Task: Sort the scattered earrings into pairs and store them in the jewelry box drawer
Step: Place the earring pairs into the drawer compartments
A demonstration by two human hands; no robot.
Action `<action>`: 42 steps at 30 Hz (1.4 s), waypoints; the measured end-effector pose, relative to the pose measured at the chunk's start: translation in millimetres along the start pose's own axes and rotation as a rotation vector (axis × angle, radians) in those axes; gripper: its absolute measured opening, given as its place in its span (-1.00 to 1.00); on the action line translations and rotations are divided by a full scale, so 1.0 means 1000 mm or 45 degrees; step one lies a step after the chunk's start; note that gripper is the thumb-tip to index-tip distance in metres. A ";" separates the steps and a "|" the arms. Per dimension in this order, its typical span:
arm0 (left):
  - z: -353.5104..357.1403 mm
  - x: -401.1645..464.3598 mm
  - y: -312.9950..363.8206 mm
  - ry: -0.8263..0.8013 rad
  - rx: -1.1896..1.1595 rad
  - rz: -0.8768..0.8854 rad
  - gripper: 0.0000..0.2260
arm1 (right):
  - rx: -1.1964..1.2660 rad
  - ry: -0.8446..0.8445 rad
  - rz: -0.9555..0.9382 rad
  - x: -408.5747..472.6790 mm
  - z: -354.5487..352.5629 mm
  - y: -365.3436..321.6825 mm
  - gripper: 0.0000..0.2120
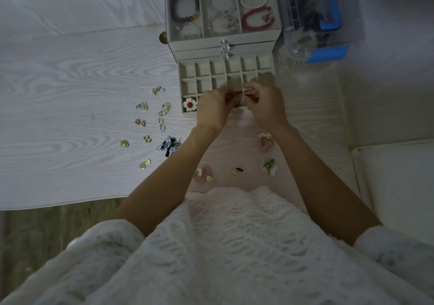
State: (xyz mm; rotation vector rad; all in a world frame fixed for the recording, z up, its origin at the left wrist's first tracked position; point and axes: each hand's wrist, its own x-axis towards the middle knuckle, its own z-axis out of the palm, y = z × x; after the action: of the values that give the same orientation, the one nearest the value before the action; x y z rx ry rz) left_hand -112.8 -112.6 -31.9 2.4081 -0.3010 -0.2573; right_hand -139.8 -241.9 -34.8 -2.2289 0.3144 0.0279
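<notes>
The grey jewelry box [277,38] stands at the back of the white table, its lowest drawer [186,74] pulled out with many small compartments. A white flower earring with a red centre [189,104] lies in the front left compartment. My left hand [215,110] and my right hand [266,104] meet over the drawer's front edge, fingertips pinching a small earring [243,93] between them. Several gold earring pairs [142,122] lie in rows left of the drawer. Pink, cream and green earrings [270,166] lie near the table's front edge.
The box's clear top tray holds bracelets [257,19]. A clear plastic case with blue handle and clasps [328,20] stands to the right of the box. A blue-and-white tassel earring pair [170,145] lies by my left forearm. The table edge [70,205] runs at the lower left.
</notes>
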 end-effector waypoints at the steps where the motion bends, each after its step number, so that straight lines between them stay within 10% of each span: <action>1: 0.000 0.000 0.000 -0.002 0.024 0.025 -0.79 | -0.006 -0.017 -0.011 -0.001 -0.002 0.000 -0.70; 11: 0.001 -0.009 -0.015 -0.054 0.438 0.261 -0.79 | -0.477 -0.120 -0.142 -0.004 0.003 0.006 -0.75; 27: -0.004 0.003 -0.004 0.054 0.314 0.139 -0.83 | -0.419 -0.065 -0.188 -0.012 -0.001 0.010 -0.80; 33: -0.014 -0.031 0.004 0.135 0.129 0.635 -0.84 | -0.380 0.096 -0.191 -0.047 -0.039 0.023 -0.79; 42: 0.048 -0.059 0.016 -0.427 0.261 0.206 -0.66 | -0.347 0.038 0.077 -0.095 -0.042 0.053 -0.74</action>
State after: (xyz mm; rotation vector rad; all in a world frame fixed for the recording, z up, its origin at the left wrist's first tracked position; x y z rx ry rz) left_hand -183.9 -136.8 -50.9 2.5170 -0.7011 -0.5824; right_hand -248.3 -285.9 -37.0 -2.4910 0.4152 0.0744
